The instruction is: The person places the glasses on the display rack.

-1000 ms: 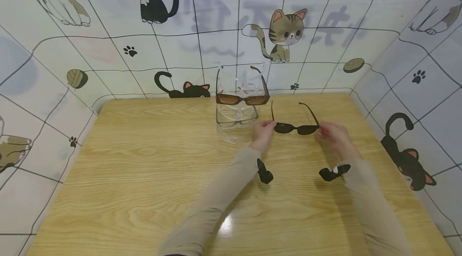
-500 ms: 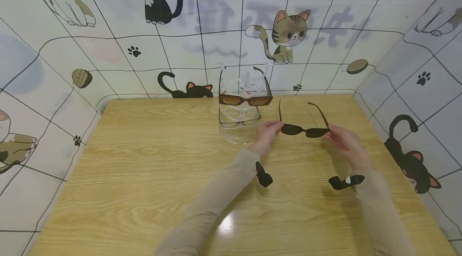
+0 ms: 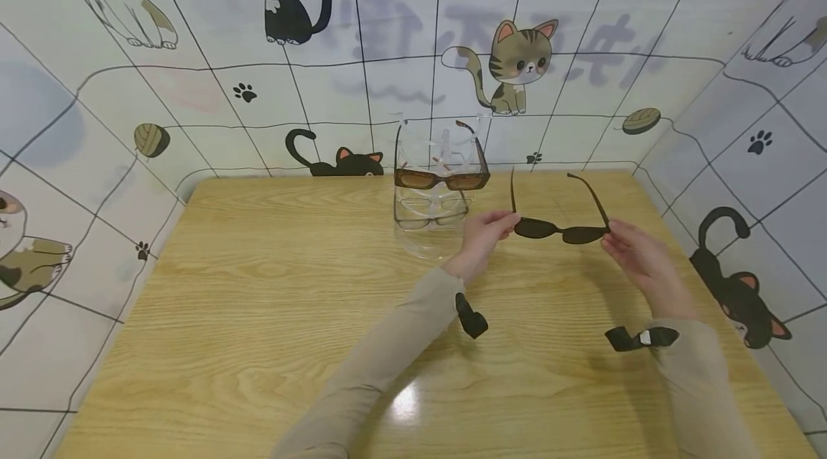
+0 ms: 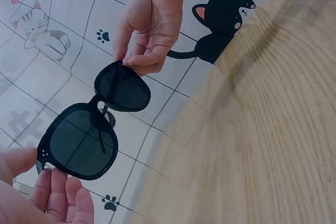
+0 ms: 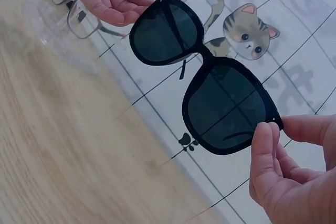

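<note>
A pair of black sunglasses (image 3: pixel 558 230) with dark lenses is held up over the table's right half, temples unfolded and pointing toward the back wall. My left hand (image 3: pixel 483 240) pinches the left hinge corner between thumb and fingers. At the opposite corner my right hand (image 3: pixel 646 261) pinches the frame the same way. The right wrist view shows the lenses (image 5: pixel 227 106) from the front, with the right thumb and fingertips at the hinge. Just left of my left hand stands a clear display stand (image 3: pixel 423 247) bearing brown sunglasses (image 3: pixel 442 179) above thin-framed eyeglasses (image 3: pixel 431 220).
The stand is close to the back edge of the wooden table (image 3: pixel 258 301). Behind and on both sides rises a white backdrop (image 3: pixel 388 35) with grid lines and cartoon cats. Black wrist cameras (image 3: pixel 472 317) sit on both sleeves.
Both hands have moved right with the black sunglasses, away from the stand, and the sunglasses appear slightly raised. My right hand has shifted farthest. The stand's glasses have stayed in place.
</note>
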The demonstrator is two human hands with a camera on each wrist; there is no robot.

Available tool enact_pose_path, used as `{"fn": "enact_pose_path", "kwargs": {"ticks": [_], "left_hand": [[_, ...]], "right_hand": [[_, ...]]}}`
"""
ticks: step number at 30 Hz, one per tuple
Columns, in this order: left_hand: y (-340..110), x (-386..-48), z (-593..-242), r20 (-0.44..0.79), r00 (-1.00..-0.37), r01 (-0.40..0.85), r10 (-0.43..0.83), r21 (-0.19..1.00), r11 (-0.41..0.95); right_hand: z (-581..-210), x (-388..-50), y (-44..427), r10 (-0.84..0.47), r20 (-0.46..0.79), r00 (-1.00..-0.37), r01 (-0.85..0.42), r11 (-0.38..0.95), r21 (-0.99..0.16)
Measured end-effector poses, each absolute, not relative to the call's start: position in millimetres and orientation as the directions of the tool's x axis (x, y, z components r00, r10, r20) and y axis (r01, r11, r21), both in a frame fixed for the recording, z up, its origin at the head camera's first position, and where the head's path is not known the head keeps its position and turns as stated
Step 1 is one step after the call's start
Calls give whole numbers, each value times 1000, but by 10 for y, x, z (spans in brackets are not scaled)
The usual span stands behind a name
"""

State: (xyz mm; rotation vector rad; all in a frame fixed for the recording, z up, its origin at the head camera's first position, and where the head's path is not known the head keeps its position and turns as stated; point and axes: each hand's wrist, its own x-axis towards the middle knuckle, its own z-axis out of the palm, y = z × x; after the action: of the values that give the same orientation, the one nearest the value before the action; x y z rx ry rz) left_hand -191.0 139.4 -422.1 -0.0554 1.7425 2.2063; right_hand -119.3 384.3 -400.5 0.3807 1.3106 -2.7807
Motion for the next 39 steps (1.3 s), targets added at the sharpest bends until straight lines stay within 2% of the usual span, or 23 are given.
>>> {"fn": "enact_pose_path", "kwargs": {"ticks": [7,13,20,29,39], "left_hand": [[1369,-1871,-4087,-177,-948,-230,265,956,-183],[1376,-1825,-3944,-168,-946,-235,279,945,-228],[1395,-1752,-3745,-154,-952,-223,266,941,-255],[1359,-1677,-3531,-94,-962,-170,255,941,-293],[1232,-1638,-3312,-18,-964,-101,265,948,-303]], "right_hand": [[-3860,-1115,3836,80,-192,-978,98,-639,-763],[-3721,-1050,3825,124,-163,-979,59,-591,-804],[-3587,-999,3824,153,-132,-979,4,-640,-768],[-3422,-965,3778,162,-79,-984,-42,-631,-774],[-3266,-964,3679,162,-84,-983,-43,-652,-757]]}}
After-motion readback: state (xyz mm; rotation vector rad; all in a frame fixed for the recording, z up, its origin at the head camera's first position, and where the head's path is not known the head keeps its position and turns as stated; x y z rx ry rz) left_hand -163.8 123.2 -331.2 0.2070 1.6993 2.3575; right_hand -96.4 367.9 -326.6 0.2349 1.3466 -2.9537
